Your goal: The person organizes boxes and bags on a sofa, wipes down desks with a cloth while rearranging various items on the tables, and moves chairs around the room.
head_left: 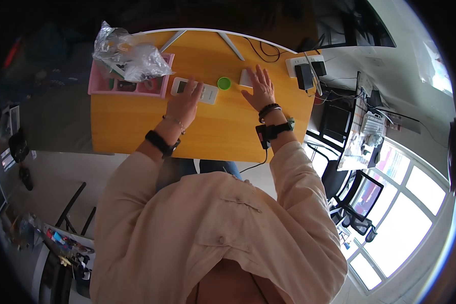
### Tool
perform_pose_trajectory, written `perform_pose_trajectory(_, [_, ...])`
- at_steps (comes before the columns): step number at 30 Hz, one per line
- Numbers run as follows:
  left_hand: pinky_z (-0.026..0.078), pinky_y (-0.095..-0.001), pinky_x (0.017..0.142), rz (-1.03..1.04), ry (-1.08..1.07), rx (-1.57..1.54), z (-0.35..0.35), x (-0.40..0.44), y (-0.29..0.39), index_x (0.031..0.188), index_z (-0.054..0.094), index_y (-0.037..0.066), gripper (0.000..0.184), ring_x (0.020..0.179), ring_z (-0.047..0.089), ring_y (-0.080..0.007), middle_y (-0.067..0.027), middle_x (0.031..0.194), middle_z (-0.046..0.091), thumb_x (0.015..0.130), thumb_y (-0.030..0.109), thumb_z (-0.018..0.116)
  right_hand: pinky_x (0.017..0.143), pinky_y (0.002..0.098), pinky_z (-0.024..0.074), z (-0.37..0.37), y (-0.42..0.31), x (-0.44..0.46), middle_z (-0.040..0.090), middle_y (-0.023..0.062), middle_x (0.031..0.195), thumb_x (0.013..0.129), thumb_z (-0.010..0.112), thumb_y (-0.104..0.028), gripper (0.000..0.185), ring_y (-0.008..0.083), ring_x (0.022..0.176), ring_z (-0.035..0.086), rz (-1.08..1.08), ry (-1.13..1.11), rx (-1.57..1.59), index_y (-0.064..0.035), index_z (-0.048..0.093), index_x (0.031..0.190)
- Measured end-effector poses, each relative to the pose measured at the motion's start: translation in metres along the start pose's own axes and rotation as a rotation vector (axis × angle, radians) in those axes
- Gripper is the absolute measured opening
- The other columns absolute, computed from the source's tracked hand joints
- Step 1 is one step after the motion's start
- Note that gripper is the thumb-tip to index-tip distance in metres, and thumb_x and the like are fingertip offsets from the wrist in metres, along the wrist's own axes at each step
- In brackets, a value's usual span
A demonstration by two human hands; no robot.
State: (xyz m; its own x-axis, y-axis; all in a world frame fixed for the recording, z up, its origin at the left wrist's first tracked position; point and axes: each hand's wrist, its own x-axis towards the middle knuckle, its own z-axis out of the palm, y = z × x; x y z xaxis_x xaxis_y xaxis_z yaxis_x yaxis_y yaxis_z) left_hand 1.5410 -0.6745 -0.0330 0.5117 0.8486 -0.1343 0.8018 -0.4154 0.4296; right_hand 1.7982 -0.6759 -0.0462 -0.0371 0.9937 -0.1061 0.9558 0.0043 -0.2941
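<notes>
White device: lies flat on the bench (213,131), its small screen at the left end, partly covered by the left hand; the device (209,95) sits left of the green cap.
Left hand: over the device, fingers stretched out and close together; nothing shows in the hand (183,104), and whether it touches the device cannot be told.
Green cap: round, between the two hands (224,83), just beyond the device's right end.
Right hand: fingers spread, nothing visibly held; the hand (261,90) is well apart from the left one.
White flat piece: just beside the right hand's fingers (245,78), partly hidden by them; contact is unclear.
Wrists: black band on the left (159,143); dark bands and a strapped black unit with a cable on the right (269,133).
Pink tray: left of the device (97,82), divided, with a clear plastic bag (131,53) lying over it.
Power strip: at the bench's far right (291,66), black adapters (304,77) plugged in.
Far edge: pale stand legs (231,46) below a dark screen (354,23).
Right background: office chair (357,202) by a bright window (408,218).
</notes>
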Motion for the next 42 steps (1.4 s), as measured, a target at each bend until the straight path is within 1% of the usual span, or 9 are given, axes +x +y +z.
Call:
perform_pose_trajectory(7, [0.052, -0.0369, 0.059, -0.186, -0.005, 0.271, 0.014, 0.042, -0.012, 0.122, 0.035, 0.01, 0.057, 0.083, 0.059, -0.0312, -0.0123, 0.123, 0.041, 0.072, 0.01, 0.062, 0.09, 0.038, 0.0396, 0.002, 0.011, -0.013, 0.041, 0.0104, 0.122, 0.069, 0.063, -0.006, 0.062, 0.03, 0.11, 0.043, -0.002, 0.033, 0.17, -0.0164, 0.039, 0.125])
perform_pose_trajectory(16, [0.051, -0.0356, 0.058, -0.298, -0.063, 0.357, -0.004, 0.078, 0.007, 0.127, 0.033, 0.016, 0.062, 0.076, 0.061, -0.0293, -0.0112, 0.128, 0.037, 0.072, 0.001, 0.056, 0.09, 0.0395, 0.038, 0.007, 0.003, 0.0, 0.043, 0.0083, 0.121, 0.068, 0.058, -0.005, 0.056, 0.0285, 0.114, 0.04, -0.125, 0.125, 0.169, -0.02, 0.044, 0.121])
perform_pose_trajectory(19, [0.051, -0.0354, 0.057, 0.115, 0.095, 0.126, 0.005, 0.066, 0.028, 0.119, 0.041, 0.012, 0.048, 0.073, 0.061, -0.0273, -0.0152, 0.12, 0.044, 0.074, 0.004, 0.054, 0.092, 0.0395, 0.0361, 0.009, -0.001, -0.002, 0.043, 0.0073, 0.122, 0.069, 0.059, -0.007, 0.057, 0.0272, 0.116, 0.038, -0.134, 0.124, 0.19, -0.0213, 0.044, 0.122])
perform_pose_trajectory(26, [0.05, -0.0371, 0.057, 0.139, -0.002, 0.101, 0.035, 0.044, 0.056, 0.111, 0.049, 0.013, 0.032, 0.071, 0.059, -0.0272, -0.008, 0.1, 0.055, 0.079, 0.014, 0.052, 0.095, 0.039, 0.0332, 0.011, -0.01, 0.009, 0.042, 0.0057, 0.123, 0.071, 0.059, -0.01, 0.057, 0.0254, 0.118, 0.036, -0.079, 0.087, 0.181, -0.023, 0.042, 0.124])
perform_pose_trajectory(28, [0.049, -0.0358, 0.056, 0.215, 0.129, 0.046, 0.041, 0.024, 0.034, 0.1, 0.052, 0.012, 0.025, 0.067, 0.057, -0.0265, -0.0071, 0.084, 0.055, 0.076, 0.009, 0.054, 0.096, 0.0405, 0.0319, 0.016, -0.021, 0.022, 0.04, 0.0066, 0.126, 0.072, 0.06, -0.012, 0.057, 0.0261, 0.12, 0.035, -0.096, 0.076, 0.182, -0.0227, 0.041, 0.124])
perform_pose_trajectory(33, [0.049, -0.0364, 0.059, -0.031, 0.101, 0.101, 0.034, -0.032, 0.001, 0.098, 0.053, 0.008, 0.024, 0.074, 0.057, -0.0278, -0.0084, 0.093, 0.055, 0.075, 0.005, 0.054, 0.096, 0.057, 0.0221, 0.022, -0.053, 0.024, 0.029, 0.009, 0.135, 0.076, 0.058, -0.021, 0.051, 0.0267, 0.126, 0.025, -0.069, 0.115, 0.191, -0.0237, 0.041, 0.124])
perform_pose_trajectory(37, [0.048, -0.0371, 0.065, -0.147, 0.327, 0.108, 0.026, -0.046, -0.012, 0.109, 0.05, 0.004, 0.036, 0.082, 0.056, -0.03, -0.0137, 0.112, 0.049, 0.073, 0.002, 0.053, 0.095, 0.0573, 0.0204, -0.016, -0.014, -0.054, 0.028, 0.0102, 0.136, 0.076, 0.057, -0.029, 0.051, 0.0311, 0.127, 0.021, 0.306, 0.249, -0.001, -0.0217, 0.041, 0.125])
perform_pose_trajectory(40, [0.047, -0.0377, 0.071, 0.009, 0.404, 0.141, 0.036, -0.05, -0.023, 0.115, 0.048, 0.005, 0.043, 0.085, 0.054, -0.0326, -0.0171, 0.122, 0.041, 0.073, 0.001, 0.054, 0.096, 0.0569, 0.0196, 0.027, 0.033, -0.14, 0.027, 0.0104, 0.137, 0.077, 0.056, -0.029, 0.053, 0.033, 0.128, 0.018, 0.617, 0.234, -0.002, -0.018, 0.04, 0.126])
perform_pose_trajectory(42, [0.046, -0.0382, 0.074, -0.002, 0.36, 0.029, 0.04, -0.051, -0.023, 0.115, 0.047, 0.005, 0.043, 0.089, 0.053, -0.0339, -0.0187, 0.123, 0.039, 0.073, 0.002, 0.054, 0.095, 0.0558, 0.022, 0.044, 0.022, -0.158, 0.028, 0.0119, 0.136, 0.078, 0.052, -0.024, 0.049, 0.0332, 0.127, 0.02, 0.511, 0.239, 0.008, -0.0169, 0.04, 0.126])
